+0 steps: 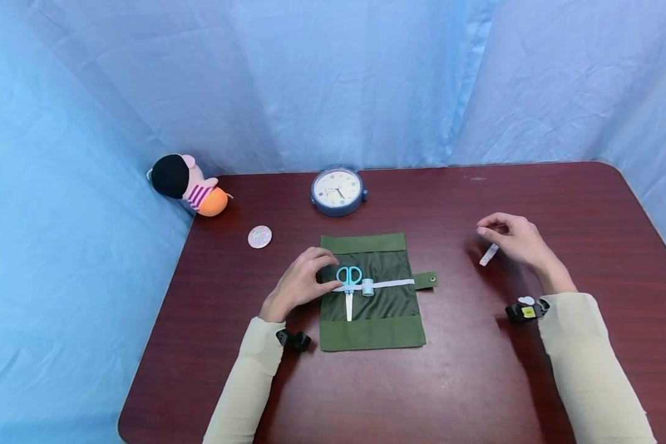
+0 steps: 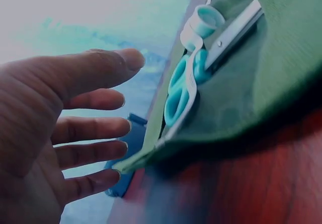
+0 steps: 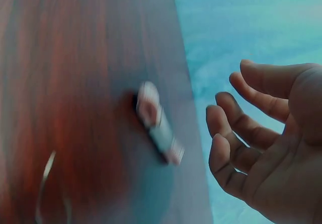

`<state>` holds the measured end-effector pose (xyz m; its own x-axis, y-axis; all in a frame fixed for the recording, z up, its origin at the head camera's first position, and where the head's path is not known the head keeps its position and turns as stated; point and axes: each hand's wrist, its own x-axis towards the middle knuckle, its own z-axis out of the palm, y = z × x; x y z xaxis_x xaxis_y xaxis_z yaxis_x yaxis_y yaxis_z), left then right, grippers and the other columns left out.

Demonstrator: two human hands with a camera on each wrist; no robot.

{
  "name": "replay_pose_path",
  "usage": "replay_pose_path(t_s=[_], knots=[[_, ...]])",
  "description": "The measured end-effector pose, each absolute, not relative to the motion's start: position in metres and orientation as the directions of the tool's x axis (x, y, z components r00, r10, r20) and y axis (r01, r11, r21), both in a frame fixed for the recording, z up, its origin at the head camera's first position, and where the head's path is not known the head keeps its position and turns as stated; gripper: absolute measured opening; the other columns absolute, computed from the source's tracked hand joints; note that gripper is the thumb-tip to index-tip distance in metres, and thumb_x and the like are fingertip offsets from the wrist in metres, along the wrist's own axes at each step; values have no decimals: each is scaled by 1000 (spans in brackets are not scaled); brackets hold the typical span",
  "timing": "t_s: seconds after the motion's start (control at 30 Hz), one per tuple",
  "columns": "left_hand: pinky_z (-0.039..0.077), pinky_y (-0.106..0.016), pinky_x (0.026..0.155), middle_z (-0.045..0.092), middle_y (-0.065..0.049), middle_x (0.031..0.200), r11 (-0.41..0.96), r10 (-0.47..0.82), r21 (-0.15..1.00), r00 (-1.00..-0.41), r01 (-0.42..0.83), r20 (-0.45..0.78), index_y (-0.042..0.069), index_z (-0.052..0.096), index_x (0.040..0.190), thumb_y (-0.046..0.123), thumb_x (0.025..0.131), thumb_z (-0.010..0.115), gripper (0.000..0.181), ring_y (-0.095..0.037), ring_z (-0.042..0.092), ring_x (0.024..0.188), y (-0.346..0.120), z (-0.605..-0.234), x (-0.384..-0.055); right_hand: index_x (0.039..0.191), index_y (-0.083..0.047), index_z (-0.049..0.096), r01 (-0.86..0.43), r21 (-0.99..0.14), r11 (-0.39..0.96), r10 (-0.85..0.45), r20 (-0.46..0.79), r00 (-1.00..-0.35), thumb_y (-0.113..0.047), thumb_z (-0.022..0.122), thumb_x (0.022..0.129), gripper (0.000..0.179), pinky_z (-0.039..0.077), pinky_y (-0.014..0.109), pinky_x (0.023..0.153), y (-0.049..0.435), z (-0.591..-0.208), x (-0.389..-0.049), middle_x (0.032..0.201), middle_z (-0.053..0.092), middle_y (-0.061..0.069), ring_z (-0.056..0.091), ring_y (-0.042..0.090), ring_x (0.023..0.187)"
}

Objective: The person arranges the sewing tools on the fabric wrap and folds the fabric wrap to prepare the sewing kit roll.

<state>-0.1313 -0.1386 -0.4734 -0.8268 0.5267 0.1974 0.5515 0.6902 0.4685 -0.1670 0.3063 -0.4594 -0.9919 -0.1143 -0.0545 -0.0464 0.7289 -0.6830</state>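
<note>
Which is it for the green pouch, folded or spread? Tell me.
Spread: the pouch lies open on the table, snap tab unfastened, scissors and spool exposed.

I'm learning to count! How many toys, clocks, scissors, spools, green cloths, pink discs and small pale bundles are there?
Toy: 1
Clock: 1
Scissors: 1
Spool: 1
Green cloth: 1
Pink disc: 1
Small pale bundle: 1
Total: 7

blue curtains [image 1: 344, 80] behind and beside a table [image 1: 355, 394] suggest a booth.
</note>
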Motion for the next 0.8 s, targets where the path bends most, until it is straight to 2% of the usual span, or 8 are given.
replay_pose_path(t_s=[0.17, 0.27, 0.4, 0.5, 0.7, 0.8], knots=[[51, -41, 103, 68, -7, 119, 713, 488, 496, -858, 496, 158, 9, 74, 112, 30, 81, 84, 40, -24, 61, 117, -150, -480, -126, 115, -4, 68, -19, -670, 742, -48, -25, -999, -31, 61, 100, 32, 40, 19, 63, 327, -473, -162, 86, 65, -6, 50, -1, 71], [50, -42, 104, 68, -8, 122, 713, 485, 501, -861, 491, 155, 9, 73, 113, 31, 80, 85, 41, -24, 60, 120, -155, -484, -124, 117, -4, 67, 17, -661, 750, -13, -40, -999, -31, 61, 100, 33, 39, 19, 63, 336, -480, -160, 86, 64, -4, 49, -2, 71], [47, -43, 108, 67, -10, 126, 705, 494, 501, -855, 501, 160, 9, 73, 114, 30, 79, 86, 43, -26, 58, 124, -160, -489, -122, 123, -2, 63, 73, -639, 766, 14, -97, -995, -34, 59, 101, 39, 41, 19, 63, 343, -486, -158, 97, 66, 10, 49, -2, 72], [44, -46, 112, 65, -11, 132, 708, 495, 505, -857, 493, 143, 9, 72, 116, 29, 78, 87, 46, -30, 54, 132, -163, -493, -121, 125, -1, 62, 83, -619, 781, 10, -121, -993, -35, 58, 101, 42, 42, 20, 63, 344, -488, -159, 99, 67, 16, 50, -2, 71], [34, -54, 119, 56, -13, 147, 702, 500, 535, -860, 471, 101, 9, 69, 125, 30, 78, 86, 55, -37, 40, 146, -165, -495, -117, 121, 4, 65, 13, -584, 812, -50, -93, -994, -31, 63, 98, 42, 42, 21, 64, 343, -490, -160, 95, 70, 20, 51, -6, 69], [32, -57, 119, 53, -13, 150, 695, 504, 541, -858, 473, 102, 9, 68, 128, 30, 78, 86, 57, -39, 37, 148, -166, -497, -117, 117, 6, 67, -44, -574, 817, -94, -57, -994, -26, 68, 95, 39, 43, 22, 67, 341, -491, -160, 100, 70, 24, 59, 3, 76]])
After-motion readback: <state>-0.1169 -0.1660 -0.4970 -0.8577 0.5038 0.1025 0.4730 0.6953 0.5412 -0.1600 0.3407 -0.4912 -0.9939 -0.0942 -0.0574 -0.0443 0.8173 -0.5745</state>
